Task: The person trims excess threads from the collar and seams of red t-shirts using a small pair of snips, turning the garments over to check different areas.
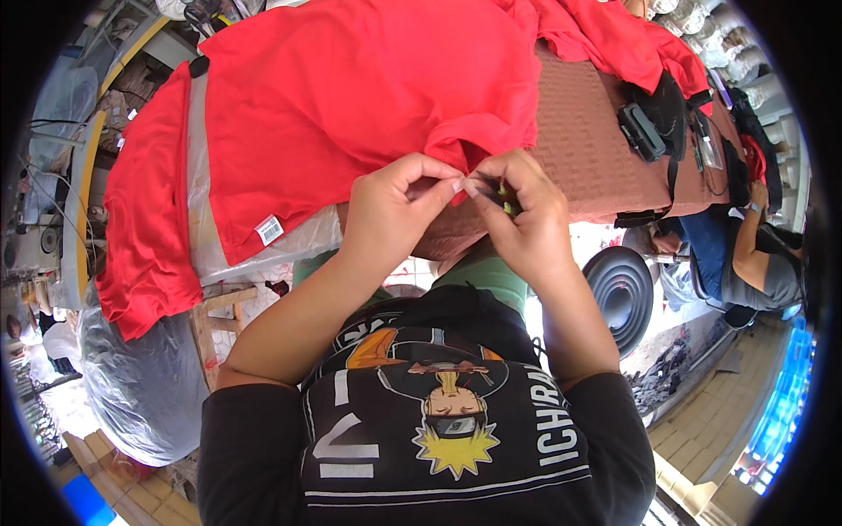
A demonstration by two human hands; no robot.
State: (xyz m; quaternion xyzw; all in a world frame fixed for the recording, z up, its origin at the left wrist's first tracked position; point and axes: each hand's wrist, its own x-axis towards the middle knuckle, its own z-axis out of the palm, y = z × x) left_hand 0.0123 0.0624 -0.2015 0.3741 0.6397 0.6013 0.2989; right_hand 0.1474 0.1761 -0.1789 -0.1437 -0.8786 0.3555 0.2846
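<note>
Head view: red garment (368, 88) at twelve o'clock. Left hand (395, 200) pinches its near edge; right hand (531, 210), fingertips adjoining, grips a small dark-and-yellow tool (508, 209). Advisable: keep edge taut, tool clear of cloth.

At 12 o'clock, the far end of the red cloth (368, 79) is cut off by the upper edge. Toward 11 o'clock, the bit of it pinched by the left hand (395, 206) is mostly covered by the fingers. Toward 2 o'clock, a dark tool with green parts (506, 200) is largely hidden in the right hand (535, 210), and its kind cannot be told. Between 9 and 10 o'clock, the print on a white label (268, 230) is too small to be read. At 3 o'clock, a seated person (772, 276) is partly lost in the dark rim.
</note>
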